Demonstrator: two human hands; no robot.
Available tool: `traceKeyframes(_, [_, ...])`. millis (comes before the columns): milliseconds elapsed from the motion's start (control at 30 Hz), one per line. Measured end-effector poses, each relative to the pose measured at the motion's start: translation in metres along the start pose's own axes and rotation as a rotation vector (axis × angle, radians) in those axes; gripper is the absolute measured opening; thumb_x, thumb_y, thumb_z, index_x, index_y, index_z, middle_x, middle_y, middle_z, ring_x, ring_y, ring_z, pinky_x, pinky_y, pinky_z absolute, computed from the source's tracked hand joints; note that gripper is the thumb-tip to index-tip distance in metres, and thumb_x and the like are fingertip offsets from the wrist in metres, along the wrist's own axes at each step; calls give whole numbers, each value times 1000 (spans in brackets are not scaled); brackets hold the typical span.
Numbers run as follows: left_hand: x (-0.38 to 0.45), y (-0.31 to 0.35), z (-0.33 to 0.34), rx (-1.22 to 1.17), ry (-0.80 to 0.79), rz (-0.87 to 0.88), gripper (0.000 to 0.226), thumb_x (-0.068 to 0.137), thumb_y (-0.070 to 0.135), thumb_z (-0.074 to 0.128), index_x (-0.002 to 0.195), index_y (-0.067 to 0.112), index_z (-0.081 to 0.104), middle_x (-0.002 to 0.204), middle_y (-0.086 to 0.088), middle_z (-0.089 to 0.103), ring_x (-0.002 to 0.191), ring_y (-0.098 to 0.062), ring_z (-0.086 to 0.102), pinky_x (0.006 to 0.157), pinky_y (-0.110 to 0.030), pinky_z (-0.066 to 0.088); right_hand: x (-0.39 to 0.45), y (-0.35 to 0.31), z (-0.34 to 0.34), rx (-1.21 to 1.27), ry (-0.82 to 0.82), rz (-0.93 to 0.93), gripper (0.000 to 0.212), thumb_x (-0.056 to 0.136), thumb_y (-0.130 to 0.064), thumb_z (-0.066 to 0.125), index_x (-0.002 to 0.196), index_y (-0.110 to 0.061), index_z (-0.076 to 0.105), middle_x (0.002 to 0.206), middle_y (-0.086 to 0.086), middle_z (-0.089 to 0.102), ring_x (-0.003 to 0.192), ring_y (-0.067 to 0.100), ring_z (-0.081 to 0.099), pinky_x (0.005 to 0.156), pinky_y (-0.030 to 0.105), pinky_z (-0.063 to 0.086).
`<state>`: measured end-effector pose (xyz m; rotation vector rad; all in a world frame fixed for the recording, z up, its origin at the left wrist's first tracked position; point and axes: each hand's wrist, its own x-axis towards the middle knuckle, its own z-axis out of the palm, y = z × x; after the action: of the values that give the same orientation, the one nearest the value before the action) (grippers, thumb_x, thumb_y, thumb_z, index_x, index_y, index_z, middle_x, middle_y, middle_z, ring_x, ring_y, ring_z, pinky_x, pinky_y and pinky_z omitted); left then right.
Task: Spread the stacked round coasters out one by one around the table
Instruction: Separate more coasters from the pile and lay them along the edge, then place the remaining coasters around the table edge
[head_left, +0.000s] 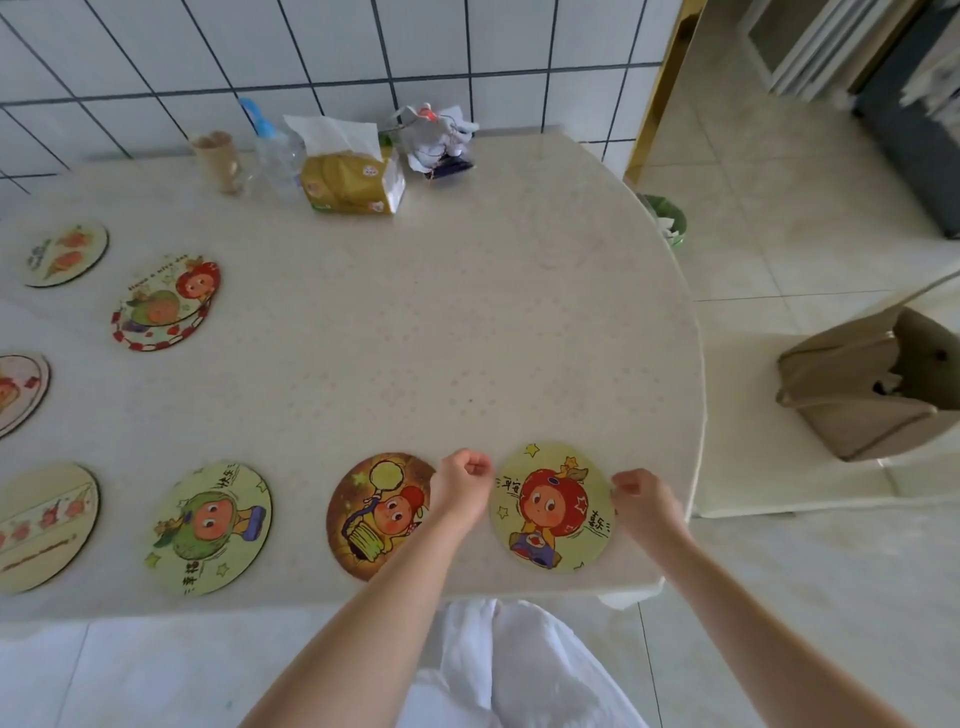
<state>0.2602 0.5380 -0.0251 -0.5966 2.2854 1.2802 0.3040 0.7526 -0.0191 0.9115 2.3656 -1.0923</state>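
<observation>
A yellow-green round coaster (550, 506) with a red-haired cartoon figure lies flat near the table's front right edge. My left hand (462, 486) is curled at its left rim and my right hand (641, 501) pinches its right rim. To its left lie a brown coaster (374, 514), partly under my left forearm, and a green-figure coaster (208, 527). A small stack of coasters (166, 306) sits at the far left. Single coasters lie at the left edge: one far (65, 254), one in the middle (21, 395), one near (41, 525).
Against the tiled wall stand a paper cup (215, 158), a plastic bottle (275, 156), a yellow tissue pack (353, 179) and a crumpled bag (436, 140). The beige table (467, 322) curves off on the right. A green bin (667, 221) and a beige handbag (872, 384) are beyond it.
</observation>
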Motion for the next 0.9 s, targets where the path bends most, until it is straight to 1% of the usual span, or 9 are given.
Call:
traceKeyframes(67, [2,-4,-8,-36,36,-19,17,87,12,57,97,20,69,91,7,67,86,-13,63,76,-26,51,2,-9,0,1,38,-97,29,90,-3,47,116,-7,62,115,9,66,86,19,61,70,25,49])
traceKeyframes(133, [6,-8,-19,-82,61,-17,19,86,10,56,95,23,68,93,8,68,85,-9,62,72,-22,49,6,-26,3,35,32,-155,27,92,-3,48,115,-6,62,115,9,65,92,15,58,79,24,48])
traceKeyframes(267, [17,-18,-53,-213,98,-68,20,84,10,57,97,22,67,96,2,68,85,-15,65,78,-33,58,14,-71,23,6,-101,-243,25,91,-10,48,112,-15,62,108,-3,63,100,14,59,78,22,45])
traceKeyframes(333, [24,-24,-74,-266,131,-101,22,85,8,56,101,20,66,94,1,67,75,-16,64,70,-32,57,15,-96,38,0,-150,-295,22,90,-12,49,105,-18,63,103,-5,65,98,13,60,75,21,45])
traceKeyframes(433, [37,-32,-114,-301,185,-103,23,85,4,53,100,18,63,90,-2,64,67,-15,58,58,-27,50,17,-144,64,-31,-208,-381,17,88,-9,52,94,-19,65,98,-2,67,96,15,62,86,30,50])
traceKeyframes(567, [66,-50,-189,-311,280,-138,23,84,4,54,94,23,62,97,-8,66,85,-22,59,86,-42,54,18,-225,116,-73,-265,-506,17,85,-2,54,93,-8,67,99,11,70,97,27,64,93,42,49])
traceKeyframes(667, [89,-64,-244,-299,360,-169,25,81,5,55,100,18,65,90,-8,66,77,-24,61,84,-45,55,16,-278,151,-133,-299,-574,20,87,-4,52,99,-4,68,107,13,70,102,28,63,95,37,47])
traceKeyframes(767, [119,-76,-303,-309,411,-204,28,81,4,57,106,13,66,83,-6,66,71,-24,62,78,-44,56,14,-337,191,-156,-324,-593,22,88,-5,51,101,-5,68,109,13,70,104,27,62,89,28,44])
traceKeyframes(900, [168,-83,-379,-299,453,-230,32,80,2,57,111,8,65,90,-9,67,75,-26,63,80,-43,56,20,-416,246,-167,-340,-561,22,88,-10,51,102,-9,68,108,12,69,103,26,61,80,25,44])
